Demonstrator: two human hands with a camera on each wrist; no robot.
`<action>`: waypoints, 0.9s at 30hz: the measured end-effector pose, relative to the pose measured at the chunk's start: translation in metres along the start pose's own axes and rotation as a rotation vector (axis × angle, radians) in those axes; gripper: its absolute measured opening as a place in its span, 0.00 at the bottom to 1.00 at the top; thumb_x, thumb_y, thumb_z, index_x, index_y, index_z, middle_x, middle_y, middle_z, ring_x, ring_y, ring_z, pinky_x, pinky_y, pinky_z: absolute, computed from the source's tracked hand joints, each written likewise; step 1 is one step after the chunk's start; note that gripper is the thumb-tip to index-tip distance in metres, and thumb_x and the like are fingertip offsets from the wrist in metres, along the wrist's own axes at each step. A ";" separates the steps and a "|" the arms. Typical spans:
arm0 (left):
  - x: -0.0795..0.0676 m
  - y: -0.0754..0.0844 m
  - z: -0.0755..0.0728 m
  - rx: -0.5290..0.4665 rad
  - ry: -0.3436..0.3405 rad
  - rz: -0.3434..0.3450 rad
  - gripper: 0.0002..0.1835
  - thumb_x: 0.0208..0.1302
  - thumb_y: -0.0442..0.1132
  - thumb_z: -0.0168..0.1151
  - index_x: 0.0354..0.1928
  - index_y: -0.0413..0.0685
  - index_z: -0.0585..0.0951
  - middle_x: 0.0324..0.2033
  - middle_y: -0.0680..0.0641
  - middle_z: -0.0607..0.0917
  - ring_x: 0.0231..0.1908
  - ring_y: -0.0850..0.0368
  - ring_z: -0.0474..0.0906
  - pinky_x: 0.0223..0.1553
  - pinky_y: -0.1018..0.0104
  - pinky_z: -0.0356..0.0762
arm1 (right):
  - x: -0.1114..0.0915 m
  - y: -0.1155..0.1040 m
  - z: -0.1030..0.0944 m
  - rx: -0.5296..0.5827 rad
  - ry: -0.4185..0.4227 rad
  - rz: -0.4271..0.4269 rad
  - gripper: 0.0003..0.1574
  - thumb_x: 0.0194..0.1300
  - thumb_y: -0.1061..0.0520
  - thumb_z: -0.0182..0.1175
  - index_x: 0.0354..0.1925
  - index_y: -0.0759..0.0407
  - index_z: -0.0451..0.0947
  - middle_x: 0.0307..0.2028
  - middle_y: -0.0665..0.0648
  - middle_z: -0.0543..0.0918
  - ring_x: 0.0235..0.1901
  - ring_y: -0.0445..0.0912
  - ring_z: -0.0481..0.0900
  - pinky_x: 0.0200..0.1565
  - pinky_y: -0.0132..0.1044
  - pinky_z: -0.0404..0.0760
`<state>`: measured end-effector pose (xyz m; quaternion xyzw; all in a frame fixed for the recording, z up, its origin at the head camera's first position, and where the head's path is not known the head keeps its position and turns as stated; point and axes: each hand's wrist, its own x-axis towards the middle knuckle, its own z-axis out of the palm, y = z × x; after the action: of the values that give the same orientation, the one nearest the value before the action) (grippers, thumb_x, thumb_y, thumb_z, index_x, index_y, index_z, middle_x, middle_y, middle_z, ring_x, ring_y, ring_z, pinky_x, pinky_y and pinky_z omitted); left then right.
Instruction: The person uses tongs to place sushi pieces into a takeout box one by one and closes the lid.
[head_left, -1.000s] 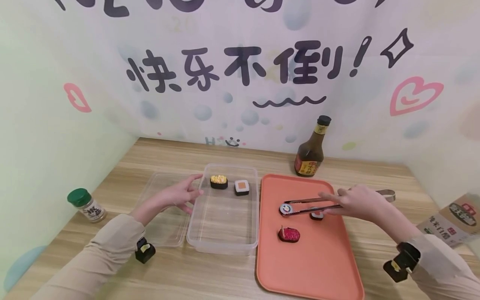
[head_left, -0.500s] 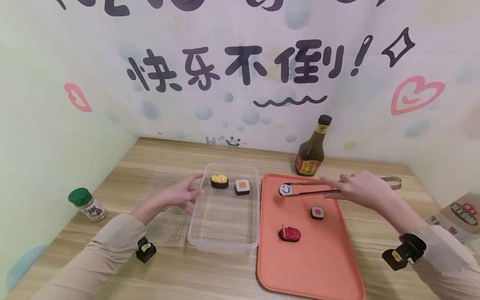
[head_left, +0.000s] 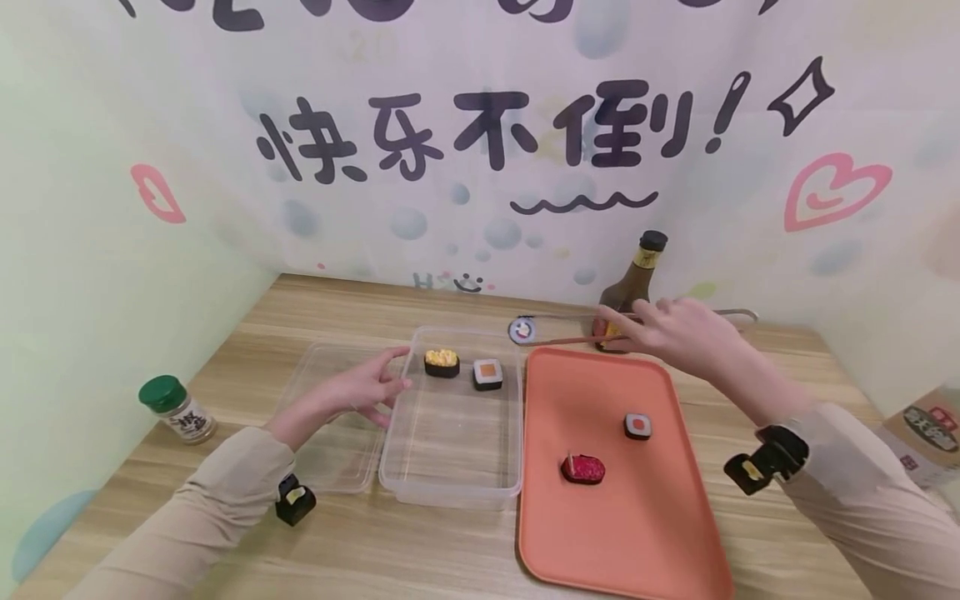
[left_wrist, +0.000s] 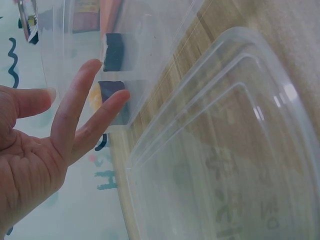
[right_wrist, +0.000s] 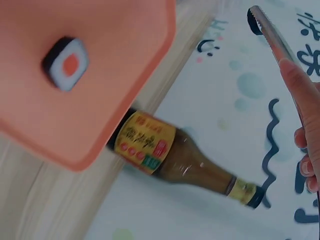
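Observation:
My left hand (head_left: 352, 390) touches the left wall of a clear plastic box (head_left: 457, 492), its fingers spread and fairly straight. Inside the box sit a yellow-topped sushi piece (head_left: 442, 361) and a square sushi roll (head_left: 487, 373) with an orange centre. Metal tongs (head_left: 566, 341) are gripped by my right hand (head_left: 675, 333), raised above the tray's far edge. Their tips pinch a round sushi roll (head_left: 522, 331) in the air near the box's far right corner. On the orange tray (head_left: 622, 533) lie a red-centred sushi roll (head_left: 637, 425) and a red-topped sushi piece (head_left: 583, 469).
A brown sauce bottle (head_left: 627, 293) stands behind the tray, partly hidden by the tongs and right hand. The clear lid (left_wrist: 225, 165) lies left of the box. A green-capped shaker (head_left: 180, 408) is at far left, and a carton (head_left: 926, 437) at far right.
The tongs have lifted the round sushi roll off the tray and carried it up and leftward toward the box. My left hand stays at the box wall.

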<state>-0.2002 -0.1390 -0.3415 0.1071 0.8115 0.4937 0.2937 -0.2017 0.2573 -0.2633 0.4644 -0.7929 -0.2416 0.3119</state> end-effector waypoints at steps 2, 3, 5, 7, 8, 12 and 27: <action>0.000 0.000 0.000 0.002 0.003 -0.003 0.34 0.70 0.35 0.42 0.70 0.41 0.37 0.57 0.23 0.66 0.49 0.34 0.75 0.33 0.59 0.86 | 0.013 -0.003 0.001 -0.003 0.039 -0.024 0.38 0.40 0.67 0.70 0.53 0.56 0.73 0.19 0.56 0.72 0.10 0.45 0.58 0.09 0.29 0.56; 0.000 0.000 0.000 0.003 0.005 -0.006 0.34 0.71 0.35 0.42 0.70 0.42 0.37 0.57 0.23 0.65 0.50 0.34 0.75 0.33 0.59 0.86 | 0.019 -0.005 0.002 0.002 0.055 -0.037 0.36 0.41 0.66 0.70 0.52 0.56 0.74 0.19 0.56 0.72 0.10 0.45 0.58 0.09 0.29 0.56; 0.000 -0.001 0.000 0.005 0.008 -0.007 0.34 0.71 0.36 0.42 0.70 0.42 0.38 0.58 0.23 0.65 0.50 0.34 0.75 0.33 0.59 0.86 | 0.032 -0.009 0.005 0.010 0.077 -0.063 0.34 0.42 0.65 0.69 0.52 0.56 0.74 0.18 0.56 0.72 0.10 0.44 0.58 0.09 0.30 0.57; 0.001 -0.002 0.000 0.004 0.012 -0.008 0.34 0.71 0.36 0.42 0.70 0.42 0.38 0.58 0.23 0.65 0.49 0.34 0.75 0.33 0.59 0.86 | 0.046 -0.015 0.009 0.035 0.099 -0.084 0.29 0.47 0.56 0.68 0.51 0.55 0.75 0.16 0.55 0.71 0.09 0.43 0.55 0.09 0.30 0.56; 0.001 -0.002 0.000 0.005 0.011 -0.004 0.34 0.71 0.36 0.42 0.70 0.42 0.38 0.58 0.23 0.64 0.49 0.34 0.75 0.33 0.59 0.86 | 0.053 -0.018 0.010 0.057 0.086 -0.093 0.28 0.49 0.54 0.67 0.50 0.55 0.75 0.15 0.54 0.70 0.09 0.42 0.54 0.09 0.29 0.56; 0.003 -0.005 0.000 -0.004 0.018 -0.009 0.34 0.70 0.36 0.43 0.70 0.43 0.38 0.58 0.23 0.64 0.48 0.35 0.76 0.33 0.60 0.86 | 0.081 -0.039 0.015 0.171 -0.011 -0.115 0.25 0.53 0.39 0.61 0.42 0.54 0.76 0.12 0.51 0.71 0.07 0.40 0.59 0.07 0.30 0.60; 0.002 -0.005 0.001 -0.011 0.027 0.013 0.35 0.69 0.34 0.44 0.70 0.41 0.38 0.53 0.23 0.68 0.43 0.38 0.78 0.30 0.61 0.86 | 0.121 -0.087 0.025 0.326 -0.244 -0.166 0.19 0.55 0.36 0.58 0.29 0.48 0.78 0.13 0.45 0.75 0.12 0.38 0.69 0.12 0.29 0.60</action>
<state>-0.2008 -0.1390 -0.3468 0.1040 0.8119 0.5016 0.2801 -0.2141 0.1131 -0.3061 0.5398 -0.8124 -0.1893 0.1133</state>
